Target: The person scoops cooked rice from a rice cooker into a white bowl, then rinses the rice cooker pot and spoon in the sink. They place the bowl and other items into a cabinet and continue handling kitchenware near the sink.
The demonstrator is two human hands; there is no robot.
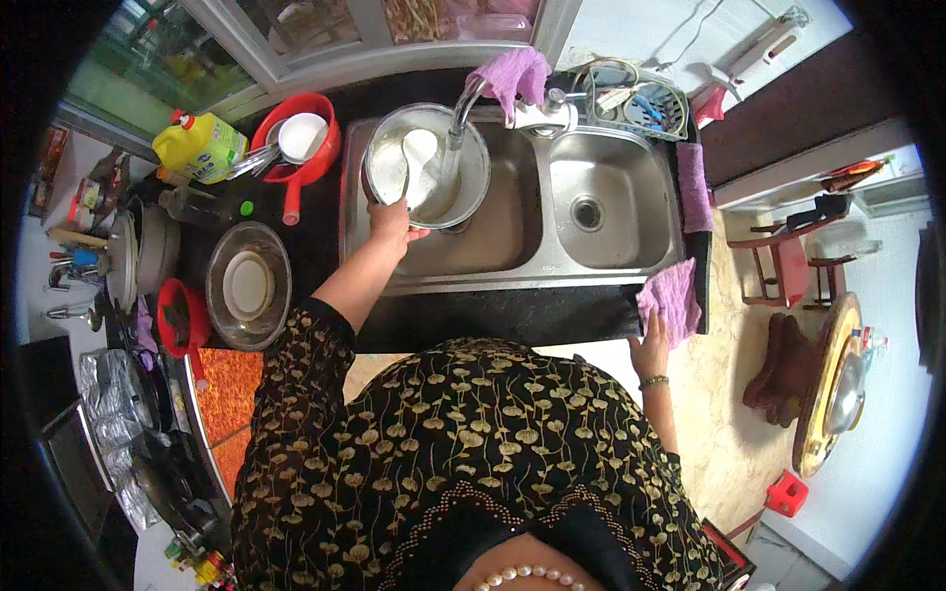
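Note:
My left hand (390, 227) is at the near rim of a round metal pot (479, 185) in the larger sink basin (510, 229). The handle of a white ladle (420, 148) runs into its fingers, and the ladle's bowl lies inside the pot. Pale, cloudy liquid covers the pot's bottom. The metal faucet spout (457, 125) points down into the pot, with what looks like water falling from it. At the counter's right front edge, my right hand (652, 351) has its fingers on a crumpled purple cloth (671, 299); the thumb stands apart.
A red pan (330, 140) with bowls and cutlery stands left of the sink, beside a yellow detergent jug (199, 148). Nearer are a metal basin (222, 318) holding a pale bowl and a red strainer (166, 325). A wire rack (669, 133) sits behind the smaller sink basin (621, 185).

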